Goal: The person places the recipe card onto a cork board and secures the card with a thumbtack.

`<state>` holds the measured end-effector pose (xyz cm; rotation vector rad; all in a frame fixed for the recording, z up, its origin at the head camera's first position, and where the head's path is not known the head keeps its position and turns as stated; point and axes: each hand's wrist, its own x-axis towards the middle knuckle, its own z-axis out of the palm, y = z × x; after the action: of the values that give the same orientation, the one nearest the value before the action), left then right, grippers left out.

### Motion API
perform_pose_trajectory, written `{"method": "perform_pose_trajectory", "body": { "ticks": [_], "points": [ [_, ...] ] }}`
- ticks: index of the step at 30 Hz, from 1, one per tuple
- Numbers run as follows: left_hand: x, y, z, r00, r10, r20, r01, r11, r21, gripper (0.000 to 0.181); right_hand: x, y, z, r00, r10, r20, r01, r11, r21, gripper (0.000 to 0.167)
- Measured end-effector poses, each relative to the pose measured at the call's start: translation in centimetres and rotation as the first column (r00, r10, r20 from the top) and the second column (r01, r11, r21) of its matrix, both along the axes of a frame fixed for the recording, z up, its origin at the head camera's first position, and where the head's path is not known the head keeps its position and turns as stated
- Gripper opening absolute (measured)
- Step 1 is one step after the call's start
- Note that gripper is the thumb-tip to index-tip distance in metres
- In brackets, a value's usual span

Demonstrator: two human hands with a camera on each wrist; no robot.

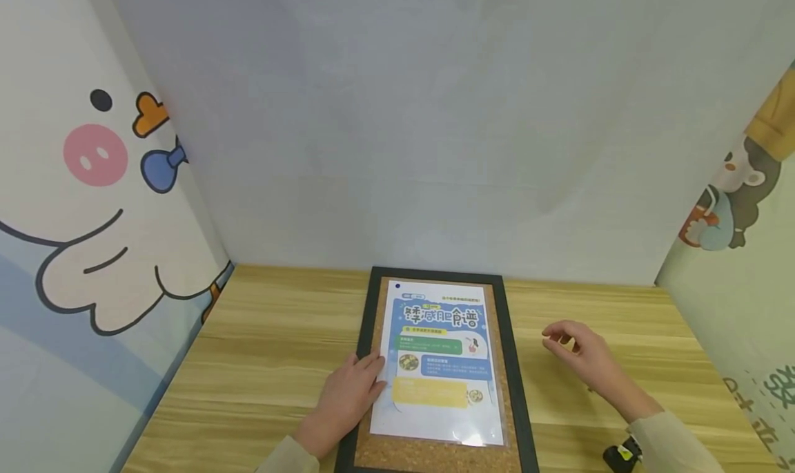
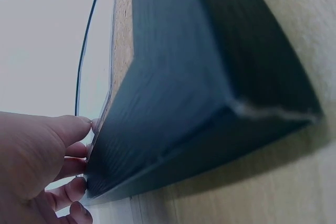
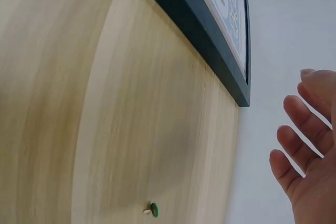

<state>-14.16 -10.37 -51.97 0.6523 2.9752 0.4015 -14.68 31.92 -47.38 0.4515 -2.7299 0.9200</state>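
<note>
Cork board (image 1: 391,454) in a black frame (image 1: 513,366) lies flat on the wood-grain bench (image 1: 273,335), its far end close to the grey backdrop (image 1: 397,128). On the cork is a printed sheet (image 1: 442,366) with blue, green and yellow panels, sitting slightly askew within the frame. A dark blue pin (image 1: 397,286) shows at its far left corner; a bright glare marks the near edge.

Left hand (image 1: 350,390): laid across the left side of the frame, fingers loose and thumb extended, tips touching the left margin of the sheet. The sheet therefore lies directly at these fingertips, with most of it to their right.

Right hand (image 1: 580,352): raised above the bench, to the right of the board and apart from it. Its fingers are bent, thumb and index tips brought near each other — whether they pinch anything small I cannot tell. The sheet is to this hand's left, beyond the frame's right side.

One small green item (image 3: 154,210) with a pale end rests on the bench — right of the board, below the right hand's wrist.
</note>
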Motion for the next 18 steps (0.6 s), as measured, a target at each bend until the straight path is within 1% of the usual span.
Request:
{"method": "perform_pose_trajectory", "body": {
  "ticks": [7, 11, 18],
  "points": [
    [0.1, 0.0, -0.1, 1.000, 0.004, 0.005, -0.004, 1.000, 0.002, 0.043, 1.2, 1.3, -0.2, 0.997, -0.035, 0.067, 0.035, 0.999, -0.007, 0.011],
    [0.0, -0.1, 0.0, 1.000, 0.010, 0.010, -0.010, 1.000, 0.007, 0.043, 1.8, 2.1, -0.3, 0.993, -0.043, 0.105, 0.047, 0.998, -0.030, 0.011],
    [0.1, -0.1, -0.1, 1.000, 0.007, 0.016, -0.007, 1.000, 0.017, 0.043, 3.3, 3.9, -0.9, 0.987, -0.090, 0.133, 0.093, 0.995, -0.020, 0.012]
  ]
}}
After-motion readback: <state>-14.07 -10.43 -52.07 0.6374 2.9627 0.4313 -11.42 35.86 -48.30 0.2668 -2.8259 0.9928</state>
